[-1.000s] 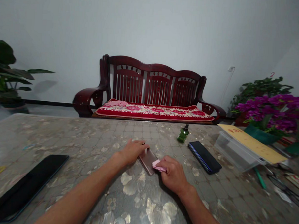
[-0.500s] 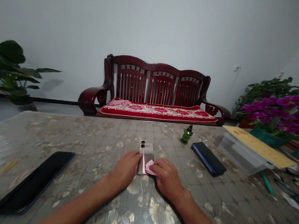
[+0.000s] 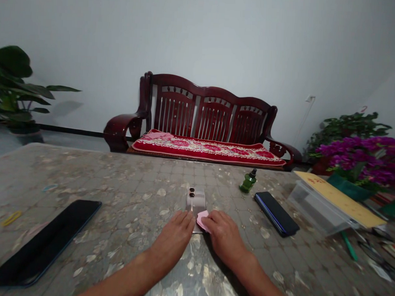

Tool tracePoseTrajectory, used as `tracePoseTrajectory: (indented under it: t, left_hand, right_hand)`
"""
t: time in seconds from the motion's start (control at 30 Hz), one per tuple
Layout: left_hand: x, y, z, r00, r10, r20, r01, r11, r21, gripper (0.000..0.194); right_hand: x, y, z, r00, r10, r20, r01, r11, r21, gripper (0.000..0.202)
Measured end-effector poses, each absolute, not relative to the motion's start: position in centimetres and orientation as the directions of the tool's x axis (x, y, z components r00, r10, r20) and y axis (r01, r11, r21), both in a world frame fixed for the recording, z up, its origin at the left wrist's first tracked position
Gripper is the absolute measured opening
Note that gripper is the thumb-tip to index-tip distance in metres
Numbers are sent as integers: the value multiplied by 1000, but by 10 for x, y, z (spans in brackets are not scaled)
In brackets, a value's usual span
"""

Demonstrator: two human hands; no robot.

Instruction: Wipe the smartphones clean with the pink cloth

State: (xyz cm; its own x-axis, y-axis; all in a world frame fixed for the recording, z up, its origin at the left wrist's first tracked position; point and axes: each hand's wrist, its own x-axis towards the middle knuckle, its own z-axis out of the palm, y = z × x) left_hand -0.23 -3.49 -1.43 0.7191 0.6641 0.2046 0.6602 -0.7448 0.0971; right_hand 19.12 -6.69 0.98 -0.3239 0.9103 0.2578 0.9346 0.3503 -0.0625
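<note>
A silvery-pink smartphone [image 3: 197, 200] lies back up on the table, its two dark camera lenses at the far end. My left hand [image 3: 177, 232] holds the phone at its lower left, fingers close together over that edge. Between the thumb and fingers of my right hand [image 3: 225, 232] is a folded pink cloth [image 3: 202, 219], pressed on the lower right of the phone's back. My hands cover part of the phone's near end.
A black tablet [image 3: 46, 241] and a yellow band [image 3: 11, 219] lie left on the patterned table [image 3: 124, 175]. To the right are a green spray bottle [image 3: 248, 181], a dark phone [image 3: 276, 214] and a clear plastic box [image 3: 316, 205] under a yellow board. A wooden bench [image 3: 215, 118] stands beyond.
My left hand has shifted from the phone's left edge to over its lower left corner. My right hand keeps the pink cloth on the phone. The view has shifted slightly.
</note>
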Motion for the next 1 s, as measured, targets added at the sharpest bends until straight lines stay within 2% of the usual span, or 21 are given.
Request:
tracePoseTrajectory:
  t: [0.2,0.4,0.6,0.83,1.0]
  left_hand:
    - [0,-33,-8,725,673,147,665,-739,106,48]
    - [0,-33,-1,715,688,123,671,-725,152,47]
    - [2,-34,-2,712,696,95,680,-717,154,52]
    - [0,-33,-7,713,687,142,673,-727,138,54]
    - [1,-34,-3,714,691,114,677,-722,143,50]
  right_hand:
    - [189,-51,26,-350,929,121,937,348,41,20]
    - [181,-12,25,-308,941,143,951,302,64,21]
    - [177,25,28,-223,964,148,975,221,31,20]
    - [178,-10,23,-354,920,171,935,352,41,22]
    - [177,-6,21,-312,933,181,950,308,50,24]
